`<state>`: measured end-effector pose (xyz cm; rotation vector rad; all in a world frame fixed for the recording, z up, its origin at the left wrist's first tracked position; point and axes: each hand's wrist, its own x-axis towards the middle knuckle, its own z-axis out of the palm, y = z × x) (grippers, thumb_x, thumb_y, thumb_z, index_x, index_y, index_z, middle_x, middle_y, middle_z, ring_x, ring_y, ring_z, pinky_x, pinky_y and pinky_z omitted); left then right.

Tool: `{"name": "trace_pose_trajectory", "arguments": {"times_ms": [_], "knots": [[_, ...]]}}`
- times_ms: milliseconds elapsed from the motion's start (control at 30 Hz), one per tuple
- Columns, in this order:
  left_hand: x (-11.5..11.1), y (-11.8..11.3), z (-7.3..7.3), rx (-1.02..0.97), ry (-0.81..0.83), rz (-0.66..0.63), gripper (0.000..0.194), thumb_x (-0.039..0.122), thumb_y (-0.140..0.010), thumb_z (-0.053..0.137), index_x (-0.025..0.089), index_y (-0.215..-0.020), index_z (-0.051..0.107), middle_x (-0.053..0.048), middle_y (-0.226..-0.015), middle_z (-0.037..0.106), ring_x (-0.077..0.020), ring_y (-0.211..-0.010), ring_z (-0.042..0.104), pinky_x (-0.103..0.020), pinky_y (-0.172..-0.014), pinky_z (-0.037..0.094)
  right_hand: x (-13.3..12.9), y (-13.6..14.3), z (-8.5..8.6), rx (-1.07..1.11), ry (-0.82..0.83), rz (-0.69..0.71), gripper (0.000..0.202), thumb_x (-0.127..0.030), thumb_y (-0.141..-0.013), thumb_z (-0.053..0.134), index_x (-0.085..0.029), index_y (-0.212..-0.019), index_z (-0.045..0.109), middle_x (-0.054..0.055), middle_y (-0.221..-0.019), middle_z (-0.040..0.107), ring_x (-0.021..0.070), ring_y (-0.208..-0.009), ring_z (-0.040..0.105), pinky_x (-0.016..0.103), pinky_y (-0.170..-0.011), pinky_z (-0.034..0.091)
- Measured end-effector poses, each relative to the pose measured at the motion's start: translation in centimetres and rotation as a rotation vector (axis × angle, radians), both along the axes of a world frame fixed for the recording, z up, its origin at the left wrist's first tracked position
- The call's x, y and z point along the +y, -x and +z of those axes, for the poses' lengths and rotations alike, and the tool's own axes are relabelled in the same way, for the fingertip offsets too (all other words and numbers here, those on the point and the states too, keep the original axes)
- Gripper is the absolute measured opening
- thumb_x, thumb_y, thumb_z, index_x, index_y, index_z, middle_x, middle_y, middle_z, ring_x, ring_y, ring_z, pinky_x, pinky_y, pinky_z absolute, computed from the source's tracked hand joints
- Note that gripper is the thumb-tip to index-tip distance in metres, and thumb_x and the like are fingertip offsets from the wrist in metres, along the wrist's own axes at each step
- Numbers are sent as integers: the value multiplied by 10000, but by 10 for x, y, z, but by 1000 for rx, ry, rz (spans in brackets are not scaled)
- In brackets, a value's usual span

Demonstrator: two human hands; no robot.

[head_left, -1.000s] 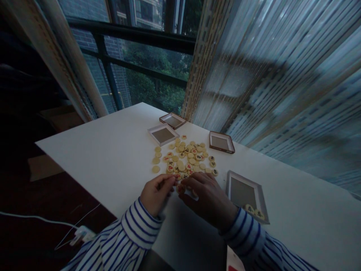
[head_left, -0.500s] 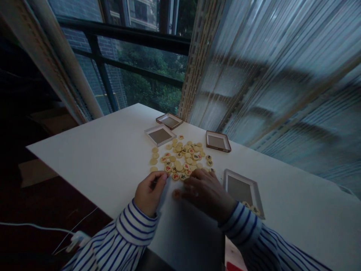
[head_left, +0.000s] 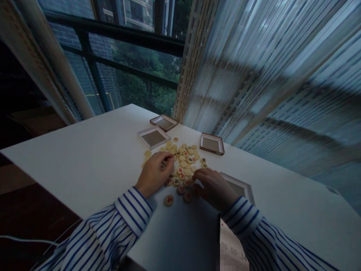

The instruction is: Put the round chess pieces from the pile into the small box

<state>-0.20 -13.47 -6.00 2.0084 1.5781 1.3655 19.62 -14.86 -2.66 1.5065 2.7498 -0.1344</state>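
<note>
Round wooden pieces [head_left: 183,164] with red or black characters lie in a loose pile on the white table [head_left: 107,150]; some are blank side up. My left hand [head_left: 156,171] is over the pile's left side, thumb and fingers pinched together; what they hold, if anything, is hidden. At the pile's right edge, my right hand [head_left: 213,187] has its fingers curled down at the pieces; its fingertips are too dark to tell what they hold. One red-marked piece [head_left: 169,200] lies apart, nearer to me, below my left hand.
Two shallow box parts [head_left: 164,122] [head_left: 153,137] lie behind the pile, another box [head_left: 212,143] at its right rear. A tray [head_left: 239,187] is partly hidden behind my right hand. A window railing and curtains stand beyond the table; a white cable hangs at lower left.
My left hand has moved forward and up over the pile's left side. My right hand has shifted slightly right, and more red-marked pieces show between the hands. The view has shifted slightly.
</note>
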Motion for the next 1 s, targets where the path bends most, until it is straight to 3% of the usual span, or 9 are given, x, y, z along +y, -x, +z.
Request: {"name": "trace_pose_trajectory", "arguments": {"times_ms": [133, 333, 433, 633, 800, 1000], "knots": [[0, 10, -8, 24, 1, 44, 215, 290, -820, 489, 150, -905, 628, -57, -842, 669, -180, -782, 609, -313, -723, 489, 6, 3, 0, -4, 11, 33, 106, -169, -801, 545, -173, -866, 629, 67, -913, 662, 207, -883, 583, 303, -719, 424], [-1, 11, -8, 60, -24, 32, 190, 265, -816, 485, 151, -870, 627, -50, -796, 659, -171, -748, 601, -305, -711, 487, 13, 2, -4, 45, 46, 34, 100, -126, -786, 529, -161, -816, 618, 68, -821, 655, 185, -806, 583, 284, -698, 425], [0, 10, -9, 70, -33, 36, 195, 275, -826, 478, 154, -866, 626, -47, -799, 659, -167, -737, 600, -305, -714, 487, 15, -3, -8, 194, 49, 10, 96, -130, -771, 538, -164, -834, 602, 54, -803, 633, 160, -749, 570, 269, -667, 431], [-1, 11, -8, 67, -52, 27, 197, 272, -826, 475, 151, -857, 627, -44, -786, 657, -165, -722, 599, -300, -706, 491, 15, -17, -11, 600, 212, 37, 311, -171, -791, 503, -150, -1095, 565, 48, -822, 595, 115, -671, 564, 242, -602, 463], [-1, 11, -8, 81, -49, 27, 212, 281, -829, 469, 147, -859, 630, -47, -780, 658, -168, -720, 598, -304, -699, 491, 12, -22, -6, 750, 342, 52, 219, -249, -815, 513, -172, -1008, 583, 58, -890, 624, 124, -761, 599, 259, -675, 494], [0, 12, -9, 76, -29, 21, 207, 278, -826, 473, 149, -863, 631, -47, -779, 654, -169, -725, 594, -302, -687, 491, 9, -23, 0, 605, 146, 138, 113, -164, -761, 574, -190, -871, 582, 31, -839, 658, 121, -738, 585, 249, -662, 462]]}}
